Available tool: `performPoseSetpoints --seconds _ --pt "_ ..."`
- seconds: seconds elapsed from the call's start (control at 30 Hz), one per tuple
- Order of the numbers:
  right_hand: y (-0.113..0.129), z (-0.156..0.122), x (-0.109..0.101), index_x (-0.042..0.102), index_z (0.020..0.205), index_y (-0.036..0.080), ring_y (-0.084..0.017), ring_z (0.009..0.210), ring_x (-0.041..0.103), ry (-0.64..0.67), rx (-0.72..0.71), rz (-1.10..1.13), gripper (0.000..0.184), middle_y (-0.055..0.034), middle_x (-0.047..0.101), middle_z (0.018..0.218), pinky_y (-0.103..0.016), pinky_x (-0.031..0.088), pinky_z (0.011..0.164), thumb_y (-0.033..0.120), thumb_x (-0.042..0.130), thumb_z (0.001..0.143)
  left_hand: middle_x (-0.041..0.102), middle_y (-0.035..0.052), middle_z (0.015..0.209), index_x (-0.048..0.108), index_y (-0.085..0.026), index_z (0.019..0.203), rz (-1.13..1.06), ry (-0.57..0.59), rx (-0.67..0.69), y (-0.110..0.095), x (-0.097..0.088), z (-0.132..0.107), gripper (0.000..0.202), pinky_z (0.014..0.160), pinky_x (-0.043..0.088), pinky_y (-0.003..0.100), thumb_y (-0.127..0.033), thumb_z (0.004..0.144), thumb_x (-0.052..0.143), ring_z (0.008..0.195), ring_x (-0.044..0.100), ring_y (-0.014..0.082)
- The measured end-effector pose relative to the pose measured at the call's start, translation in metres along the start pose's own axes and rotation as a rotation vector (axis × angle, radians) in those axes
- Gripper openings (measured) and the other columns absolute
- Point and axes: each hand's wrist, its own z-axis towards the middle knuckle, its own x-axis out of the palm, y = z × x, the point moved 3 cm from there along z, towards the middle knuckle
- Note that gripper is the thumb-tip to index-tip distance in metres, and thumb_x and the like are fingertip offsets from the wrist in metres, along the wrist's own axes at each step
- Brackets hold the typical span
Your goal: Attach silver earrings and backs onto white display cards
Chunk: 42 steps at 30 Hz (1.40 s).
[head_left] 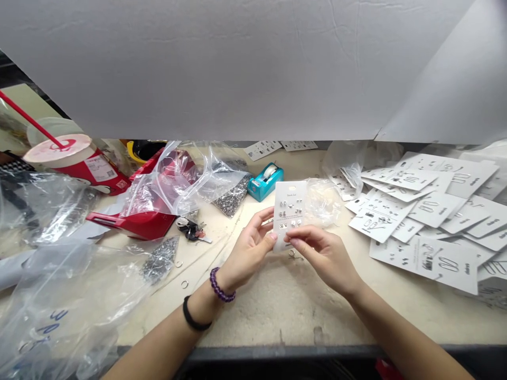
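Holding earring card (290,196): left hand (250,240); plastic bag (89,303) (silvery bits (160,258) inside).

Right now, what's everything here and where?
held card: one, white, between hands
card pile: many, white, right
rear cards: two, white, back
tape dispenser: one, teal, centre
drink cup: one, red and white, far left
plastic bags: several, clear, mostly left
plastic item: one, red, left
rimmed item: one, yellow and black, left
small item: one, mostly black, left
rings: at least two, silvery, left
panel: one, pale grey, top
tabletop: one, cream, below
wristbands: two, purple and black, left wrist
left fingers: one hand, bare, holding card
right fingers: one hand, bare, at card
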Motion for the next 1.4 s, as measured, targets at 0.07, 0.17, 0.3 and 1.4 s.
performPoseSetpoints --seconds 0.07,0.17,0.3,1.4 --pt "-0.001 0.0 0.001 0.065 0.085 0.021 -0.015 0.073 0.061 -0.01 -0.035 -0.091 0.011 -0.0025 0.067 0.083 -0.03 0.049 0.066 0.023 0.056 0.08 0.048 0.0101 0.125 0.046 -0.022 0.117 0.007 0.0 -0.015 0.001 0.0 0.0 0.044 0.088 0.043 0.039 -0.022 0.076 0.06 0.114 0.046 0.0255" --pt "-0.001 0.001 0.001 0.065 0.085 0.021 -0.015 0.072 0.059 -0.046 -0.137 -0.205 0.01 -0.002 0.066 0.081 -0.028 0.048 0.063 0.021 0.057 0.08 0.05 0.0103 0.123 0.044 -0.022 0.119 0.028 0.015 -0.009 0.001 -0.001 -0.001 0.045 0.088 0.043 0.038 -0.022 0.077 0.06 0.111 0.047 0.0244" --pt "0.002 0.001 0.003 0.065 0.084 0.021 -0.017 0.079 0.057 -0.07 -0.27 -0.315 0.01 -0.0032 0.064 0.083 -0.028 0.046 0.063 0.019 0.055 0.082 0.05 0.0099 0.121 0.043 -0.022 0.12 0.059 0.029 0.025 0.001 -0.002 0.0 0.047 0.09 0.041 0.037 -0.022 0.077 0.06 0.11 0.048 0.0228" --pt "-0.016 0.01 -0.002 0.055 0.093 0.016 -0.012 0.064 0.055 -0.13 0.252 0.377 0.027 -0.0049 0.062 0.084 -0.02 0.041 0.044 0.035 0.061 0.074 0.046 0.0071 0.127 0.043 -0.025 0.122 -0.08 -0.049 -0.058 -0.005 -0.005 0.002 0.049 0.083 0.048 0.032 -0.018 0.076 0.059 0.109 0.05 0.0211"
